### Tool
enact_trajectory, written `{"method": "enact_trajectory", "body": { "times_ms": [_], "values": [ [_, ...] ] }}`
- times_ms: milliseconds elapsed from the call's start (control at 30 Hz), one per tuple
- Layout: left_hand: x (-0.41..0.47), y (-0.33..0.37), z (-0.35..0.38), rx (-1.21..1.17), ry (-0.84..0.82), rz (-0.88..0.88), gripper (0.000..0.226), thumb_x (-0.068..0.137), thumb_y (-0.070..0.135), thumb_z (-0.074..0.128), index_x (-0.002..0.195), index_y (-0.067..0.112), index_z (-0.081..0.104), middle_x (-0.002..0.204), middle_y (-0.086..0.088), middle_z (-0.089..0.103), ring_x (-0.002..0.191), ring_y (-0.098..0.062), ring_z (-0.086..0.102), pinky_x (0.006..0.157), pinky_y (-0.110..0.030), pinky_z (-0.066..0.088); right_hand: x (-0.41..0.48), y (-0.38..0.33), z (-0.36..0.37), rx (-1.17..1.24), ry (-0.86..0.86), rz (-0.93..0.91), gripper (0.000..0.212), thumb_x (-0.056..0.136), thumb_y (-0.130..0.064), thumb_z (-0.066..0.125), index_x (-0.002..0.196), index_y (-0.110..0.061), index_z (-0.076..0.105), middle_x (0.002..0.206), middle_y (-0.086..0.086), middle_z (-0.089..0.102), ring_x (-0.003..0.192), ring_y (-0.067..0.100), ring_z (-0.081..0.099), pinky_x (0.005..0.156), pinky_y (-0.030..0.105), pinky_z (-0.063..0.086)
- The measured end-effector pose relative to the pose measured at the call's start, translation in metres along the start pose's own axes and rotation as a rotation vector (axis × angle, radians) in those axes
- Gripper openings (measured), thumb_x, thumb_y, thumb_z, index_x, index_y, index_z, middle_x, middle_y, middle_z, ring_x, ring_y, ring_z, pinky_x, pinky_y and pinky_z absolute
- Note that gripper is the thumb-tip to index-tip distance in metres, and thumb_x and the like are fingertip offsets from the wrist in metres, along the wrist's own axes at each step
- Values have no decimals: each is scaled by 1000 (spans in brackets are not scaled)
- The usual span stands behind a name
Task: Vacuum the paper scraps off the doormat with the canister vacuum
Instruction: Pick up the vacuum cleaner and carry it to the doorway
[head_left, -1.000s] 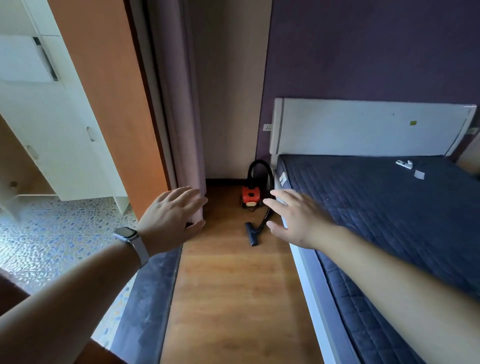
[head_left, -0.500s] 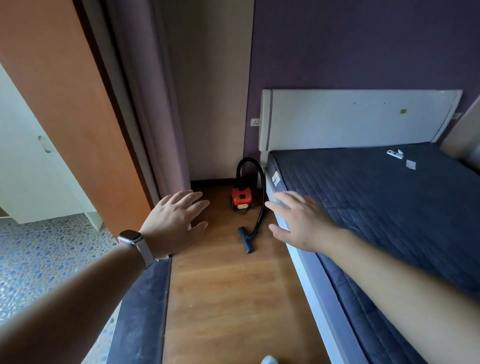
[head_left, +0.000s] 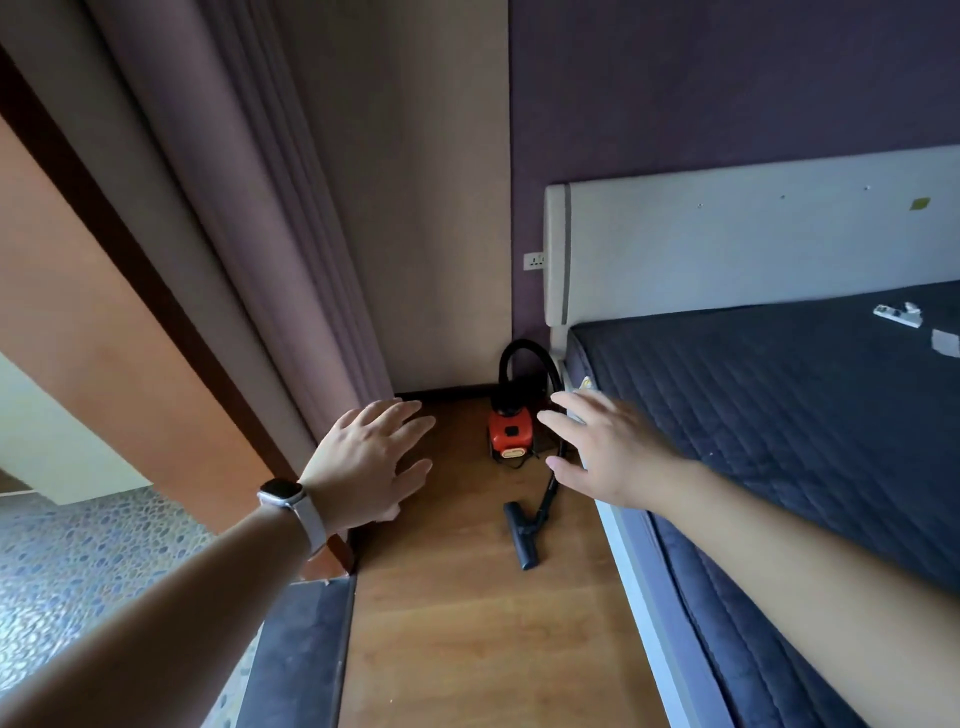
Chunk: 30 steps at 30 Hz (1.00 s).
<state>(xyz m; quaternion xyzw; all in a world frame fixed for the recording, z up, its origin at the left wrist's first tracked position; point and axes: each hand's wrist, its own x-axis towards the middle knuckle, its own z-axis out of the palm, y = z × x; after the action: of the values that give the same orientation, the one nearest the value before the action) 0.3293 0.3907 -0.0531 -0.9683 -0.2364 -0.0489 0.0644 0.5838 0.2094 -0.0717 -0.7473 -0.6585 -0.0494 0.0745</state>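
Reaching hands: the left hand (head_left: 366, 462) and the right hand (head_left: 608, 452) are stretched forward with their backs up and their fingers spread and nearly straight. Neither holds or touches anything.
Canister vacuum: the red canister vacuum (head_left: 511, 434) stands on the wooden floor (head_left: 467, 649) in the far corner, just beside the head end of the bed. It is well beyond both hands and shows in the gap between them.
Hose: a black hose (head_left: 519, 351) arches over the canister toward the bed side. The right hand's fingers cover part of it.
Wand and nozzle: a black wand (head_left: 549, 493) slants from below the right hand to the floor nozzle (head_left: 521, 540). The nozzle lies flat on the boards, near the bed frame and nearer the person than the canister.
Doormat: a dark grey doormat (head_left: 296, 654) lies at lower left along the edge of the wooden floor, at the doorway, well apart from the vacuum.
Left flank: an orange door panel (head_left: 104, 312) and a mauve curtain (head_left: 249, 208) that hangs to the floor. A pebble-patterned floor (head_left: 62, 571) lies past the doorway.
Right flank: the bed's dark blue quilted mattress (head_left: 779, 415), white headboard (head_left: 727, 249) and white bed frame (head_left: 639, 571) close in the strip of floor.
On the bed: a small white object (head_left: 898, 314) and a white scrap (head_left: 945, 343) lie near the right edge.
Wall: a white socket (head_left: 534, 260) sits just left of the headboard.
Wrist: a smartwatch (head_left: 280, 493) on a pale strap is on the left wrist.
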Motion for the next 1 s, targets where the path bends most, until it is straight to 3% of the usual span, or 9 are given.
{"method": "enact_trajectory", "body": {
  "times_ms": [100,267,600,733,900,1000],
  "values": [
    [39,-2,11,-22,-12,6,65,87,58,34,134,22,62,138,-4,59,126,-27,55,98,-43,47,25,32,3,18,-9,4,64,84,-54,36,128,-14,62,133,9,56,123,34,50,90,46,48],
    [97,-17,27,-14,-19,-11,67,87,60,31,136,26,59,141,-1,56,130,-23,51,101,-41,44,67,73,14,-3,11,-6,57,85,-51,42,120,-13,66,124,9,62,111,33,58,79,41,52],
    [235,-88,95,-85,-21,24,57,90,54,35,131,25,62,135,-3,61,119,-28,59,95,-43,49,185,136,53,17,-106,86,57,89,-50,44,134,-16,58,140,7,51,125,30,49,94,45,46],
    [306,-131,117,-126,-35,57,59,89,55,34,132,23,61,131,-3,63,114,-30,60,93,-44,49,247,162,63,5,-129,157,63,87,-54,37,133,-17,58,142,9,51,126,32,51,94,47,49],
    [383,-171,139,-158,-69,100,63,90,58,32,141,27,51,146,0,51,134,-26,46,103,-45,40,306,187,69,-24,-142,200,59,86,-51,43,127,-13,62,133,12,58,116,35,58,86,47,53],
    [414,-183,152,-193,-65,110,60,90,56,37,139,26,53,146,-1,52,134,-26,46,103,-46,40,325,204,77,-15,-178,237,59,86,-49,43,127,-12,63,132,13,58,115,35,59,87,48,54]
  ]
}}
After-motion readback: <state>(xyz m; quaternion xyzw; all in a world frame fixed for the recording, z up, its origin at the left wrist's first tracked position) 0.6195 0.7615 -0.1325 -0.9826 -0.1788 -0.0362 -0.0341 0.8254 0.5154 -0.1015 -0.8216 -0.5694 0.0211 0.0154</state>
